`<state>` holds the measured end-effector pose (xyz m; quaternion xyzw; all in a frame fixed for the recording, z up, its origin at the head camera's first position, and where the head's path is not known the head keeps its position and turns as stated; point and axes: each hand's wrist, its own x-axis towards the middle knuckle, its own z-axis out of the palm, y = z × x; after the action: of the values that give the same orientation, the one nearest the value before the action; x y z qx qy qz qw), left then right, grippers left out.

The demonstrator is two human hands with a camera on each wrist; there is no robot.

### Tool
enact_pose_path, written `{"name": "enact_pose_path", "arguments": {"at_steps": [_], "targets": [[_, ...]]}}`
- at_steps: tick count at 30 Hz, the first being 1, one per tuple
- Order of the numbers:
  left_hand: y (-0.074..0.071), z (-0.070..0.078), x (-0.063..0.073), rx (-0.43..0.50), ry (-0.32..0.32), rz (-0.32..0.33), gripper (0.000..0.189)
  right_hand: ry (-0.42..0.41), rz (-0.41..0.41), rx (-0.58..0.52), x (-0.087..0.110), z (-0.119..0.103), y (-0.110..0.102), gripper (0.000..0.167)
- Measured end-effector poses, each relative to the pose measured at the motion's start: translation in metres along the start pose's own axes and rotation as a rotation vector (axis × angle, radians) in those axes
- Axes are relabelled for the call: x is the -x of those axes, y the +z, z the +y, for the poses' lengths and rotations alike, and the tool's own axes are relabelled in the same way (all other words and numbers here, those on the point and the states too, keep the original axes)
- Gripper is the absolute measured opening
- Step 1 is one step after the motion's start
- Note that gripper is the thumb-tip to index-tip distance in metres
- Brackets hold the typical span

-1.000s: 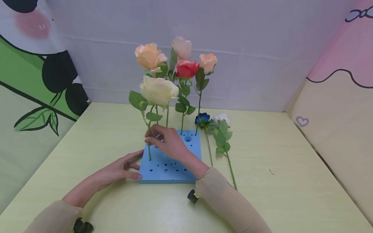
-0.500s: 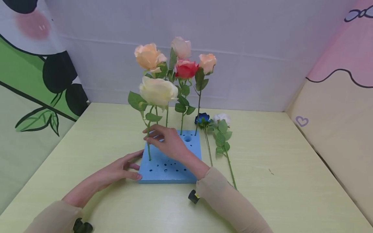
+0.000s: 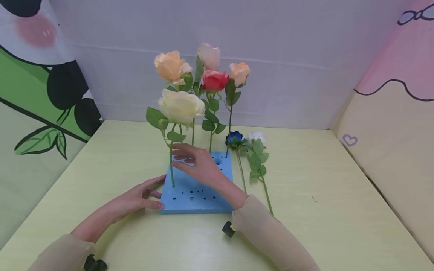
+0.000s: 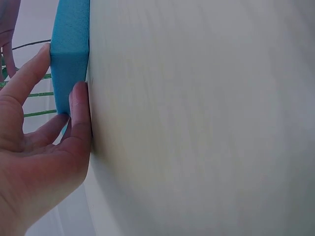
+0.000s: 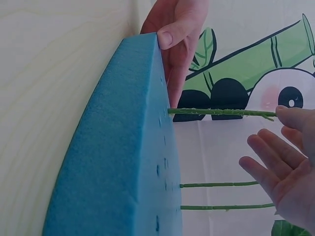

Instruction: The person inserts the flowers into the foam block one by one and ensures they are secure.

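A cream-white rose [image 3: 181, 107] stands upright at the left of a blue foam block [image 3: 190, 205], its green stem [image 5: 221, 112] set in one of the holes. My right hand [image 3: 200, 163] is at that stem, fingers extended and spread from the thumb. In the right wrist view the thumb tip meets or overlaps the stem; contact is unclear. My left hand [image 3: 139, 197] rests against the block's left side, its thumb at the near corner. Behind stand a peach rose [image 3: 170, 67], a pale pink rose [image 3: 208, 55], a red rose [image 3: 214, 80] and a smaller peach rose [image 3: 239, 73].
Right of the block, a blue flower [image 3: 234, 138] and a white rose [image 3: 257, 139] lie on the pale wooden table [image 3: 325, 180]. Several holes show in the block's near part. A pale cloth backdrop [image 3: 288, 75] rises behind, with printed panels at both sides.
My right hand has let go of the cream-white rose's stem; its fingers and thumb have spread apart. My left hand stays at the block. The head view has shifted slightly.
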<state>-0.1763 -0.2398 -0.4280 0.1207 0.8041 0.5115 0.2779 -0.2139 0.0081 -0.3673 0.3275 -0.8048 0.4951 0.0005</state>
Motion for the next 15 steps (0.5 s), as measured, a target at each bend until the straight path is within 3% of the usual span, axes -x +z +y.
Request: {"name": "enact_pose_path", "arguments": {"at_steps": [15], "targets": [[-0.0003, -0.0018, -0.0013, 0.009, 0.0, -0.005, 0.093, -0.041, 0.036, -0.009, 0.003, 0.0009, -0.0061, 0.046]]}}
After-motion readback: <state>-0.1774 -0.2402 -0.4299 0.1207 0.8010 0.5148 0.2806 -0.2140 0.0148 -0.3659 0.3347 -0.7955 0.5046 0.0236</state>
